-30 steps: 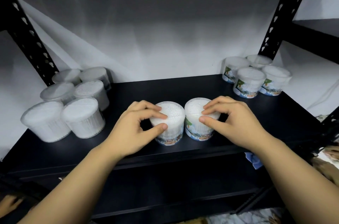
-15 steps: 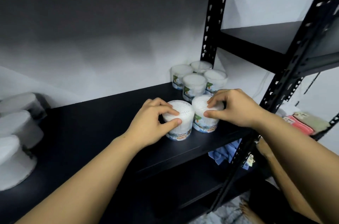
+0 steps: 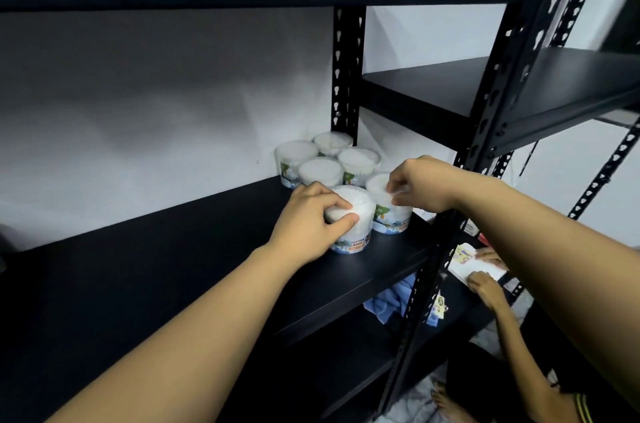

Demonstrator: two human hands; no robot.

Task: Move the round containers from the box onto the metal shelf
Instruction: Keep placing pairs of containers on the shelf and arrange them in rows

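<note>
- Both tubs had slid right along the shelf (image 3: pixel 207 270), ending just beside the four stacked at the back corner (image 3: pixel 320 171)
- Left hand (image 3: pixel 304 222) fingers still curled round the near tub (image 3: pixel 356 225)
- Right hand (image 3: pixel 424 185) fingers still pinched the far tub (image 3: pixel 389 215) rim

Black metal shelf (image 3: pixel 173 270) w/ six round containers (image 3: pixel 322 171) clustered at its right back corner.

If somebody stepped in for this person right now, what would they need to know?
Left hand grips a cotton-bud tub from the top; right hand grips the tub beside it. Both tubs stand on the metal shelf near its right end, in front of a cluster of four tubs at the back corner.
Done: six tubs on this end.
Left: let go, fetch more; the box is out of view.
</note>
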